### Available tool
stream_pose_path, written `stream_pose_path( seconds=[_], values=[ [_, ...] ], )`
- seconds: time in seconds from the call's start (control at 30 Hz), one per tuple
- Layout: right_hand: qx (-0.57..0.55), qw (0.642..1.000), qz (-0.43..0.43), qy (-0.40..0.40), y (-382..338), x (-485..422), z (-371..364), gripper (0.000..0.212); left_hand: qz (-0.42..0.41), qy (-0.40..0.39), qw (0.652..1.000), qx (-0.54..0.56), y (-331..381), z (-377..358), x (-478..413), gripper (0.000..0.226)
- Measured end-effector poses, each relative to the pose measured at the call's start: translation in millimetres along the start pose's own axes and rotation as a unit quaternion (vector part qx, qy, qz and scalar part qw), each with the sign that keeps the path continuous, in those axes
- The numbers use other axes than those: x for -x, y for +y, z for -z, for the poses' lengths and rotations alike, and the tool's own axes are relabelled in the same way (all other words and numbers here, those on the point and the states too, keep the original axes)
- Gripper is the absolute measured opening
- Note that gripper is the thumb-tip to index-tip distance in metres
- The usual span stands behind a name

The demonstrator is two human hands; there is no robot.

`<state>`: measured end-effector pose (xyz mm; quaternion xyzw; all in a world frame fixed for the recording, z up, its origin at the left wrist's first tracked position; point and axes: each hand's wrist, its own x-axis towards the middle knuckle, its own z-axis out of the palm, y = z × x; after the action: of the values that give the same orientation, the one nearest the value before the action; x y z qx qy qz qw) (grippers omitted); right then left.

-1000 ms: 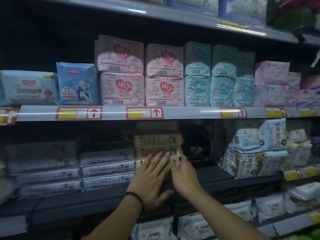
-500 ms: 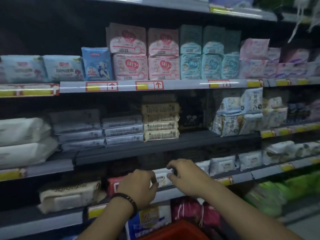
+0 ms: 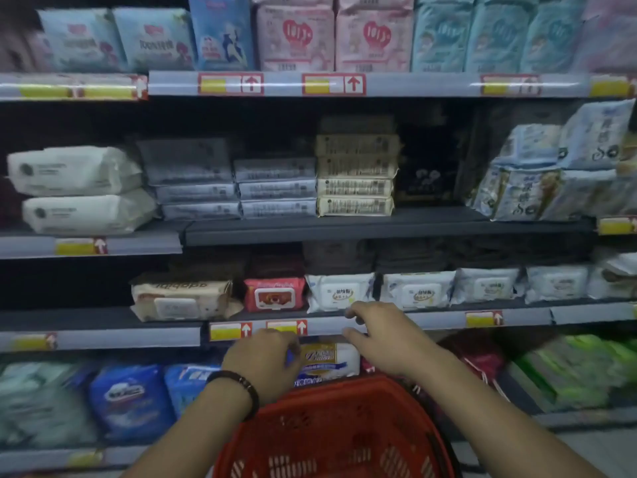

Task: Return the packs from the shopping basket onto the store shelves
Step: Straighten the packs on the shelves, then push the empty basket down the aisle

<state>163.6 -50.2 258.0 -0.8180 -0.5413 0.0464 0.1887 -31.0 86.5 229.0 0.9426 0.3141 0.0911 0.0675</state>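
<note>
A red shopping basket (image 3: 339,439) fills the bottom centre, and no pack shows in the part of it I can see. My left hand (image 3: 263,367), with a dark bracelet on the wrist, hovers above the basket's far rim with its fingers loosely curled and nothing in it. My right hand (image 3: 382,339) is higher, in front of the shelf's price rail (image 3: 431,320), fingers spread and empty. Between my hands lies a white pack with a gold and blue label (image 3: 327,362) on the low shelf. A stack of beige packs (image 3: 355,177) stands on the middle shelf.
White wipe packs (image 3: 339,293), a red pack (image 3: 274,294) and a beige pack (image 3: 182,298) line the shelf above my hands. Grey packs (image 3: 275,188) and white bags (image 3: 79,191) sit left of the beige stack. Blue bags (image 3: 131,398) lie low on the left.
Both hands have come away from the beige stack on the middle shelf and dropped, empty, to just above the basket. My view has tilted down, and the basket now shows.
</note>
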Motion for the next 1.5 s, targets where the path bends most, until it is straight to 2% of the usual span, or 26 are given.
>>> stream_pose_path(
  seconds=[0.13, 0.3, 0.43, 0.6, 0.7, 0.77, 0.83, 0.9, 0.97, 1.03, 1.1, 1.17, 1.23, 1.27, 1.33, 1.43, 1.47, 1.5],
  values=[
    [-0.006, 0.998, -0.019, -0.055, 29.4, -4.5, -53.3, 0.040, 0.033, -0.101, 0.994, -0.027, -17.2, -66.3, -1.4, 0.027],
    [-0.020, 0.993, -0.029, -0.109, 63.9, -27.6, -124.7, 0.041, 0.029, -0.154, 0.987, -0.033, -47.2, -124.7, -39.4, 0.029],
    [-0.027, 0.991, -0.046, -0.124, 87.5, -46.3, -153.4, 0.041, 0.010, -0.222, 0.975, -0.019, -64.3, -160.7, -81.5, 0.034],
    [-0.078, 0.978, -0.127, -0.149, 95.6, -37.4, -158.8, 0.038, 0.013, -0.303, 0.952, -0.041, -77.0, -180.7, -110.5, 0.057],
    [-0.159, 0.948, -0.237, -0.140, 90.6, -7.2, -146.6, 0.049, 0.041, -0.343, 0.938, -0.036, -82.2, -175.9, -114.8, 0.075],
    [-0.224, 0.905, -0.347, -0.100, 84.9, 23.8, -147.7, 0.054, 0.056, -0.360, 0.930, -0.041, -85.3, -171.8, -118.6, 0.086],
    [-0.287, 0.832, -0.470, -0.067, 76.0, 59.0, -162.6, 0.048, 0.062, -0.391, 0.917, -0.043, -84.3, -169.6, -124.5, 0.085],
    [-0.339, 0.739, -0.583, -0.005, 62.7, 93.4, -180.7, 0.044, 0.071, -0.414, 0.907, -0.024, -78.5, -173.4, -132.5, 0.079],
    [-0.369, 0.626, -0.686, 0.032, 45.1, 120.9, -197.7, 0.058, 0.087, -0.431, 0.898, -0.014, -81.6, -187.7, -138.5, 0.079],
    [-0.392, 0.518, -0.760, -0.024, 25.8, 136.5, -212.2, 0.077, 0.109, -0.440, 0.891, 0.002, -97.3, -214.5, -140.4, 0.080],
    [-0.441, 0.445, -0.776, -0.068, 10.9, 145.2, -230.2, 0.090, 0.128, -0.451, 0.883, 0.019, -84.9, -216.7, -141.5, 0.068],
    [-0.500, 0.404, -0.765, -0.048, 2.0, 145.5, -243.0, 0.085, 0.129, -0.467, 0.874, 0.036, -56.7, -210.4, -139.1, 0.050],
    [-0.515, 0.379, -0.768, 0.040, -0.5, 142.9, -247.9, 0.074, 0.116, -0.481, 0.868, 0.045, -35.4, -217.2, -133.3, 0.038],
    [-0.482, 0.380, -0.785, 0.087, 3.6, 142.2, -247.4, 0.070, 0.100, -0.484, 0.868, 0.043, -24.8, -223.8, -130.1, 0.036],
    [-0.393, 0.375, -0.828, 0.139, 20.3, 147.7, -242.2, 0.058, 0.056, -0.489, 0.870, 0.027, 3.5, -238.9, -129.0, 0.038],
    [-0.349, 0.315, -0.865, 0.172, 65.3, 170.1, -227.5, 0.041, -0.024, -0.492, 0.870, 0.009, 73.1, -259.8, -135.5, 0.044],
    [-0.354, 0.301, -0.869, 0.171, 84.6, 179.8, -218.5, 0.044, -0.045, -0.490, 0.871, 0.007, 98.9, -267.4, -137.1, 0.047],
    [-0.357, 0.316, -0.863, 0.165, 106.5, 193.4, -212.4, 0.052, -0.059, -0.486, 0.872, 0.001, 123.8, -276.7, -138.9, 0.052]
  ],
)
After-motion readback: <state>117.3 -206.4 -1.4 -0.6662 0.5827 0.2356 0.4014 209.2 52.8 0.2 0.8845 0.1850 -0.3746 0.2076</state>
